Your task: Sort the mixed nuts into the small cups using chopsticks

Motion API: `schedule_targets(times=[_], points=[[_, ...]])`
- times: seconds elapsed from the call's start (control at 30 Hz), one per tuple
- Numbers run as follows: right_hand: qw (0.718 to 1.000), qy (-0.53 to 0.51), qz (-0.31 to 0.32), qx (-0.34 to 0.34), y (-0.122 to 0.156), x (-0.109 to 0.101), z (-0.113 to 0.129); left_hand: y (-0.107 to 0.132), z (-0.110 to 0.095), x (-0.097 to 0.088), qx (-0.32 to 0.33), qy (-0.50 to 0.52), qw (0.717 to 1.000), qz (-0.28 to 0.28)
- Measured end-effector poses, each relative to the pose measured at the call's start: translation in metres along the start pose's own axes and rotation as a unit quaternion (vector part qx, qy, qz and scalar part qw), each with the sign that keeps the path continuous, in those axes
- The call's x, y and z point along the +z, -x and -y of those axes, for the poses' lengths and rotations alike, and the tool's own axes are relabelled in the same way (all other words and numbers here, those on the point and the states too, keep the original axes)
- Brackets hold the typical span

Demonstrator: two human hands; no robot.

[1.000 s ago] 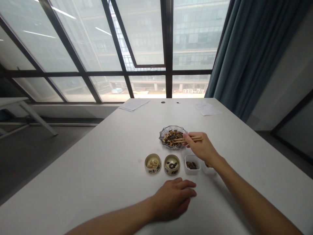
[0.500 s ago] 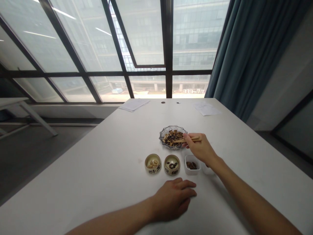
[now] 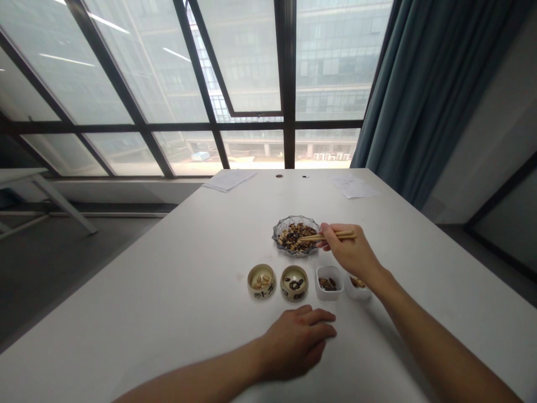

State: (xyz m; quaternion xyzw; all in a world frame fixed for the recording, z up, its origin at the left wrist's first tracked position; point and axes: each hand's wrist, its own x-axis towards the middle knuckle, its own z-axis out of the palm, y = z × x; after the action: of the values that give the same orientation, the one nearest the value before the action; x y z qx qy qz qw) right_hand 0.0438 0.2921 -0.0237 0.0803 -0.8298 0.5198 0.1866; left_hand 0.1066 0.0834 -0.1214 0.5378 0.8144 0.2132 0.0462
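Note:
My right hand [image 3: 350, 249] grips a pair of wooden chopsticks [image 3: 331, 235], their tips over the mixed nuts and seeds [image 3: 293, 236] in a clear scalloped glass bowl [image 3: 277, 246]. Whether the tips pinch a piece is too small to tell. Resting on the table, my left hand [image 3: 296, 341] has its fingers extended and holds nothing. Just beyond it stand a round ceramic bowl [image 3: 250, 282] with pale nuts, a second ceramic bowl [image 3: 284, 286] with dark pieces, and a square white container [image 3: 328, 295] with dark seeds. Another white container [image 3: 359, 293], with brownish pieces, is partly behind my right wrist.
Everything stands on a white table [image 3: 176, 291]. Papers [image 3: 230, 179] lie at its far left corner and more sheets [image 3: 356, 186] at the far right. Windows are beyond, and a blue curtain [image 3: 423, 101] hangs to the right.
My right hand has shifted slightly to the right with the chopsticks, uncovering more of the rightmost white container. The left hand stays in place.

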Motion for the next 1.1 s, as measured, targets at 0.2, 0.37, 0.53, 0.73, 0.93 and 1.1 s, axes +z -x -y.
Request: schedule_targets(times=[0.2, 0.37, 0.53, 0.73, 0.93, 1.1], points=[[1.0, 0.002, 0.016, 0.01, -0.003, -0.003, -0.001, 0.001, 0.001, 0.0, 0.0, 0.004, 1.0, 0.003], [0.998, 0.013, 0.046, 0.029, -0.006, -0.018, 0.0, 0.001, 0.0, 0.0, -0.003, 0.003, 1.0, 0.004], [0.996, 0.019, 0.081, 0.043, -0.008, -0.018, -0.008, 0.0, 0.001, 0.001, -0.001, 0.001, 1.0, 0.0], [0.995, 0.055, 0.081, 0.009, -0.009, -0.013, -0.018, 0.0, 0.001, 0.001, -0.002, 0.001, 1.0, 0.002], [0.996, 0.079, 0.039, -0.029, -0.01, -0.01, -0.024, 0.0, 0.0, 0.0, -0.001, 0.008, 1.0, -0.002], [0.998, 0.061, 0.012, -0.022, -0.011, -0.01, -0.029, 0.0, 0.001, 0.001, -0.003, 0.005, 1.0, -0.001]])
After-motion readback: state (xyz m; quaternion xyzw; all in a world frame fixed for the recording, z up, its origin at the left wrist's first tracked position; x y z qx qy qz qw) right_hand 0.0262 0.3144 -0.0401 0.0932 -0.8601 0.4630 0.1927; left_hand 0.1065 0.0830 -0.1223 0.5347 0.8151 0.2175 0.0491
